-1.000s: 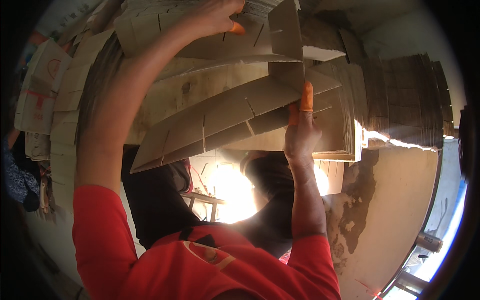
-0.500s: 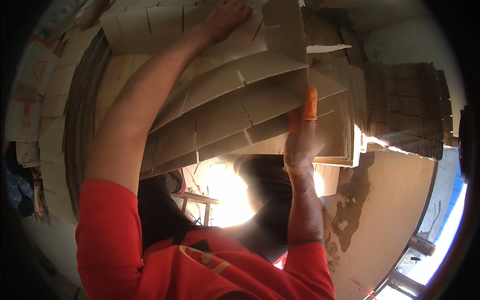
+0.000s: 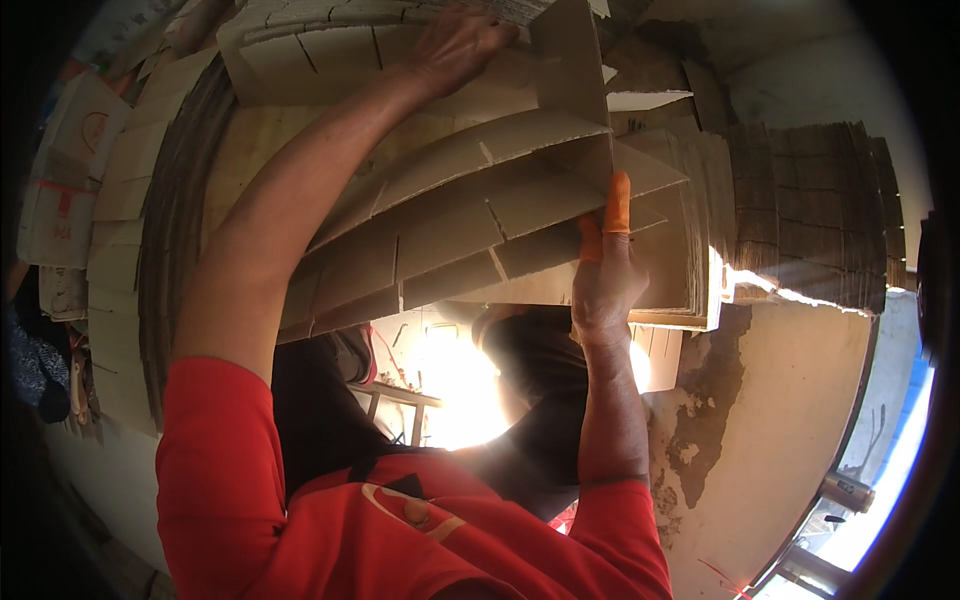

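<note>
My right hand [image 3: 608,285], with orange finger covers [image 3: 618,203] on the thumb and a finger, grips a partly assembled cardboard divider near its right end. Several long slotted strips [image 3: 445,225] lie one behind another in it and fan out to the left. An upright cardboard piece [image 3: 570,65] crosses their right ends. At the far side, my left hand [image 3: 465,48] is closed, its fingers curled at the top of a row of slotted cardboard strips [image 3: 340,60]. Whatever those fingers hold is hidden.
Stacked cardboard [image 3: 180,200] lines the left side, beside a white carton with red marks [image 3: 62,190]. More sheets [image 3: 675,235] stand right of my right hand, with a slotted stack [image 3: 810,210] beyond. Bright light shines between my legs.
My left hand has shifted slightly right and nearer, and more of the far row's top edges shows. The divider in my right hand has tilted a little.
</note>
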`<action>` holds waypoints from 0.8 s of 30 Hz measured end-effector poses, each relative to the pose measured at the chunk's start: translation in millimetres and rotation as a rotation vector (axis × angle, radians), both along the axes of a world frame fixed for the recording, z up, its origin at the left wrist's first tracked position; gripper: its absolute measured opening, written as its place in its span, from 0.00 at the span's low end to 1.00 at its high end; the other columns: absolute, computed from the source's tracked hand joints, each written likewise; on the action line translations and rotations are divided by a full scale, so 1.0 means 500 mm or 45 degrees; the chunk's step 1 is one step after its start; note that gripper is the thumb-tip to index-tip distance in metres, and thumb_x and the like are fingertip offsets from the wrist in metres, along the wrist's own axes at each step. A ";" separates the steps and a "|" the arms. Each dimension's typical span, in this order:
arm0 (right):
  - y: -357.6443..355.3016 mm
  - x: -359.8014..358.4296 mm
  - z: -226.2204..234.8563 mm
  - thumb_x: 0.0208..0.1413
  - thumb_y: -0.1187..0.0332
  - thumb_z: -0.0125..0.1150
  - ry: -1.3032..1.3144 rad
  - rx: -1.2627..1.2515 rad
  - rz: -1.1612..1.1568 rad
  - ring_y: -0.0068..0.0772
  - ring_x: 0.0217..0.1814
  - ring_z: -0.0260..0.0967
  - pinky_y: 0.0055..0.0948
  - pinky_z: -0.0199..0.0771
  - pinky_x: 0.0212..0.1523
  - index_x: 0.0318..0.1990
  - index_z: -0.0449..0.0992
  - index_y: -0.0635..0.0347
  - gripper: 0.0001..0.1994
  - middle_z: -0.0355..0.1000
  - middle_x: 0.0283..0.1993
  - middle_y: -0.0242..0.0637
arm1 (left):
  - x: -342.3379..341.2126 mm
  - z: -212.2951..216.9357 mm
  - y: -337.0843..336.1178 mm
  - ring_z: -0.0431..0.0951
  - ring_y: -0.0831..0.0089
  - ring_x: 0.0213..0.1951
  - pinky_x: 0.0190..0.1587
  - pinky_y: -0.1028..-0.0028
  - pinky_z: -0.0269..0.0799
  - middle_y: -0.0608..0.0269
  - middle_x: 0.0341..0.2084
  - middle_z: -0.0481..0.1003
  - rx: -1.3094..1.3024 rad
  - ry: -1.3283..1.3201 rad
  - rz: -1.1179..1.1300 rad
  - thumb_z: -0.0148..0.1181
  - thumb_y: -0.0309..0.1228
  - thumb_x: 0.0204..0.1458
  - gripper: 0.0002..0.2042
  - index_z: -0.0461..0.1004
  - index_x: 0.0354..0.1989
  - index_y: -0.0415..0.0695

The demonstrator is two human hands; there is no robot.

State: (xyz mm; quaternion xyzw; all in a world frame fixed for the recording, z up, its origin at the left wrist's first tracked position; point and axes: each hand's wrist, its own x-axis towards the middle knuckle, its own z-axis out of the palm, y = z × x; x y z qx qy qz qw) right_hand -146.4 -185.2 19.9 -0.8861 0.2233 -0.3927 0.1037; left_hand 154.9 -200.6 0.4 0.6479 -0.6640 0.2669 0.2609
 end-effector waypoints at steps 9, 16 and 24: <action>0.007 -0.014 0.010 0.50 0.88 0.52 0.146 0.130 -0.053 0.34 0.30 0.74 0.22 0.73 0.32 0.64 0.59 0.62 0.31 0.74 0.35 0.47 | -0.018 0.020 0.015 0.76 0.57 0.24 0.24 0.61 0.68 0.57 0.18 0.73 0.019 0.151 -0.097 0.57 0.18 0.37 0.11 0.69 0.31 0.44; 0.015 -0.019 0.023 0.49 0.89 0.50 0.176 0.202 -0.034 0.35 0.31 0.74 0.26 0.74 0.31 0.65 0.57 0.61 0.33 0.74 0.35 0.48 | -0.045 0.028 0.034 0.74 0.52 0.23 0.22 0.57 0.66 0.51 0.17 0.72 0.035 0.211 -0.191 0.54 0.19 0.40 0.09 0.68 0.31 0.44; 0.040 -0.038 0.058 0.43 0.91 0.45 0.370 0.289 -0.087 0.36 0.24 0.69 0.28 0.70 0.26 0.65 0.57 0.61 0.36 0.71 0.29 0.46 | -0.065 0.034 0.055 0.75 0.51 0.26 0.26 0.57 0.69 0.51 0.21 0.73 0.085 0.314 -0.204 0.53 0.19 0.41 0.09 0.70 0.32 0.43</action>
